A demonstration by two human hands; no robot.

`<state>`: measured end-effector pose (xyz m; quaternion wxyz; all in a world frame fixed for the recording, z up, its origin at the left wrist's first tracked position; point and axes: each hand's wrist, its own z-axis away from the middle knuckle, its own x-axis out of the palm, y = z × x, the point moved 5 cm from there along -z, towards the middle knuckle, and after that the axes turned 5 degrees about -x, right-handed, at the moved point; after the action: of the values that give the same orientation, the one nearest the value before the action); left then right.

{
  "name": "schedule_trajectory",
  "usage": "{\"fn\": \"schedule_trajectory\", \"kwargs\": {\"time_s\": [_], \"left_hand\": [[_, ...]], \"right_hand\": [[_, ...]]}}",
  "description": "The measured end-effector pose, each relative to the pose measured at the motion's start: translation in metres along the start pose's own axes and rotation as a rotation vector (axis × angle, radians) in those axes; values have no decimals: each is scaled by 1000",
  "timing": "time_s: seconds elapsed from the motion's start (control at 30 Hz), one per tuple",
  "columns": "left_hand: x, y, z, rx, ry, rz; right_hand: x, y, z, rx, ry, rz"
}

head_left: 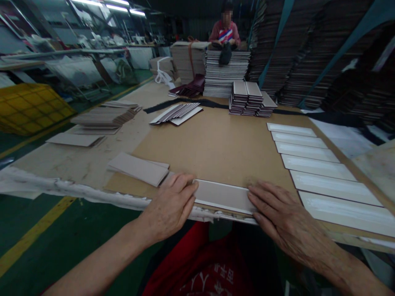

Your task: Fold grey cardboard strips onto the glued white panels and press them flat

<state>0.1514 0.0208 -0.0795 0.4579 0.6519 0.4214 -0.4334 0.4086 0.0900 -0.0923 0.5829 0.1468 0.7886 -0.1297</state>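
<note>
here, both hands (173, 203) (285, 216) touch a smooth oblong card (220, 196)

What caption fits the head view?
Left grip and right grip touch opposite ends of a gray-brown board, near white strips.

We've got one strip (222, 196) at the table's (77, 168) front edge, between left hand (171, 201) and right hand (284, 218). Loose cards (138, 166) just left, card stack (97, 117) behind those. Panel row (321, 172) on our right. Behind: fanned panels (175, 113), block stack (248, 98) right of them.
</note>
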Motion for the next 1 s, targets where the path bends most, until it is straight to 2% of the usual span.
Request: {"fn": "schedule_trajectory", "kwargs": {"time_s": [0.17,0.33,0.47,0.7,1.0], "left_hand": [[6,4,-4,103,-91,-189],[5,5,-1,154,-18,-244],[4,7,5,186,14,-263],[5,5,8,175,82,-199],[3,-2,15,134,226,-1]], "right_hand": [[-2,-7,-7,-28,-3,76],[-1,-17,-12,-38,15,120],[7,-16,-4,-47,9,149],[13,-2,21,-118,73,243],[11,-6,22,-103,162,43]]}}
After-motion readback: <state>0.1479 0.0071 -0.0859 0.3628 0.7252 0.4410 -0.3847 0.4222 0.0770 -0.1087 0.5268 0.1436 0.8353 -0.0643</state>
